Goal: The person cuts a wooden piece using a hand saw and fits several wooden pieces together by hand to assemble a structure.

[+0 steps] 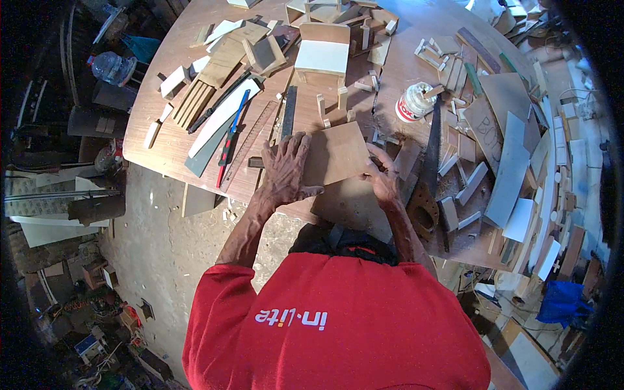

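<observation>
A square brown wooden board [336,153] lies between my hands near the table's front edge. My left hand [286,167] rests flat with fingers spread along the board's left side. At the opposite edge, my right hand [382,172] grips the board between bent fingers and thumb; part of that grip is hidden. Small wooden uprights [342,99] stand just beyond the board. A dark flat metal blade [289,112] points away from my left hand. Farther left lie a clear ruler [252,138] and a red-and-black cutter-like tool [225,151].
A white tub with a red label [409,105] stands right of centre, a stick across its top. Beside it lies a handsaw [430,159]. A small chair-like wooden piece [322,55] sits at the back. Wood offcuts [478,130] crowd the right; strips and panels [231,55] cover the left.
</observation>
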Tool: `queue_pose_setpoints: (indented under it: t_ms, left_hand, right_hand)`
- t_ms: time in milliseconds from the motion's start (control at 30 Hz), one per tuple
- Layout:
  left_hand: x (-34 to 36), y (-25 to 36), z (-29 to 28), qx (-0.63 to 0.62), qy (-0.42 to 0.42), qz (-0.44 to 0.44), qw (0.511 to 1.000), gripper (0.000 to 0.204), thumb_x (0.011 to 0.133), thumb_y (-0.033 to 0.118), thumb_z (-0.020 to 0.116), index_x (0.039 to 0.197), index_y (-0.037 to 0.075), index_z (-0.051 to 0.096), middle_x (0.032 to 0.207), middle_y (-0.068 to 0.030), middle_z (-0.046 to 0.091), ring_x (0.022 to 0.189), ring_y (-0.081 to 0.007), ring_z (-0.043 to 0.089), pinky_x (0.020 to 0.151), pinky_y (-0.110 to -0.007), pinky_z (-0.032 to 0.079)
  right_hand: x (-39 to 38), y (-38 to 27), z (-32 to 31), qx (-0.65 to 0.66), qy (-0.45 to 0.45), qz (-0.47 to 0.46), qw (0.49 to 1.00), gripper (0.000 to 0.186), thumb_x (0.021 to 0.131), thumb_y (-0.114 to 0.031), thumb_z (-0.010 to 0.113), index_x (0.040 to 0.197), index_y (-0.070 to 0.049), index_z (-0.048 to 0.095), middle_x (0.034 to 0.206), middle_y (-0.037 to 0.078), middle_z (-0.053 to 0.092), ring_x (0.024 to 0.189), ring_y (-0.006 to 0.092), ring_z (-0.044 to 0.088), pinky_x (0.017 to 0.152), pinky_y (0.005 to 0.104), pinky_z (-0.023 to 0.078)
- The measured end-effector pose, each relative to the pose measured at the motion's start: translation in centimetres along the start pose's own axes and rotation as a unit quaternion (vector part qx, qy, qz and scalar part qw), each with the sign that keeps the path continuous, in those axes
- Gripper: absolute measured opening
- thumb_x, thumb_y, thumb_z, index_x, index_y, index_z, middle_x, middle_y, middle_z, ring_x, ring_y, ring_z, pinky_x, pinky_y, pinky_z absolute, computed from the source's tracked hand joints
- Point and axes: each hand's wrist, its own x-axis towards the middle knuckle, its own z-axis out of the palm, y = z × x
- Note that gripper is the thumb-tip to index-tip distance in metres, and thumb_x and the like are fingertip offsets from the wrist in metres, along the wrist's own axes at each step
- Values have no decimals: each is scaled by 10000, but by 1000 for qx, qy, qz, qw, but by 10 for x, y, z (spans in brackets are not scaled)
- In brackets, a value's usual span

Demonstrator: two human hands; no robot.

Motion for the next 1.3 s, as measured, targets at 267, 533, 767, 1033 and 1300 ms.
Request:
queue_pose_setpoints:
  t_ms: [267,533,767,1033,1300]
  left_hand:
    - [-2,-7,0,12,7,4,1000,1191,569,618,803,1478,65,269,1484,-142,288,1356,-372,291,1050,-745,115]
    - [-3,-6,-4,10,13,14,1000,1177,569,592,815,1477,67,278,1485,-140,295,1355,-367,293,1066,-728,106]
    - [-6,-6,-2,6,16,15,1000,1178,561,589,820,1474,67,289,1480,-140,307,1360,-368,288,1073,-718,111]
    - [-1,-9,-6,5,50,28,998,1155,543,562,834,1451,52,334,1461,-137,332,1341,-365,314,1066,-714,173]
    - [6,-18,-1,18,44,51,998,1150,580,646,783,1454,59,323,1473,-157,322,1349,-382,309,1061,-697,153]
  right_hand:
    - [-4,-7,7,-6,9,34,999,357,928,-172,606,1279,-114,582,1145,53,625,892,159,625,726,323,548]
    - [-4,2,2,-11,9,39,999,366,937,-176,597,1298,-126,563,1178,65,618,945,190,642,780,346,562]
    - [-4,0,3,-9,9,36,999,360,932,-150,585,1291,-122,569,1173,72,618,910,175,650,714,304,573]
    - [-4,-18,8,-26,-2,32,999,369,933,-147,577,1299,-105,561,1161,74,622,895,167,646,723,303,567]
    - [-2,-24,8,-31,0,45,999,401,921,-208,618,1308,-117,570,1166,62,631,930,172,633,805,332,537]
